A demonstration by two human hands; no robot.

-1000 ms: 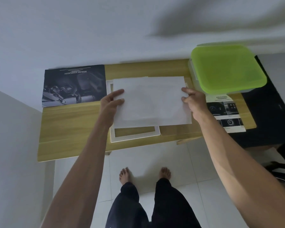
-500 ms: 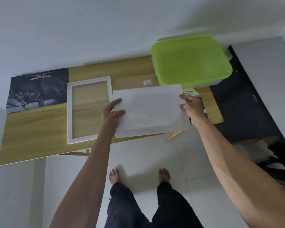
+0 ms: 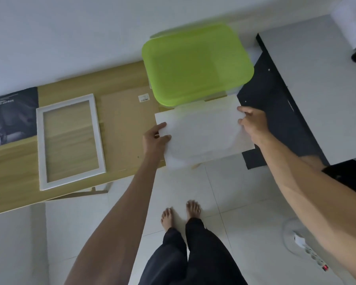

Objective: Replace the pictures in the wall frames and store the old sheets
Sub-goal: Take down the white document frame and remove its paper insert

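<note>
I hold a white sheet [image 3: 203, 132] flat, blank side up, at the right end of the wooden table [image 3: 12, 171]. My left hand [image 3: 154, 140] pinches its left edge and my right hand [image 3: 253, 124] grips its right edge. The sheet's far edge reaches just under the front of a clear storage box with a lime-green lid [image 3: 195, 64]. An empty white picture frame [image 3: 70, 140] lies on the table to the left, with a brown backing board [image 3: 127, 128] beside it. A dark car poster [image 3: 10, 114] lies at the table's far left.
A white wall runs behind the table. Right of the table is a black and grey surface [image 3: 275, 103]. White tiled floor, my bare feet [image 3: 181, 214] and a power strip [image 3: 312, 256] are below.
Both hands have carried the sheet to the right, off the frame and toward the green-lidded box. The frame and backing board now lie uncovered on the table.
</note>
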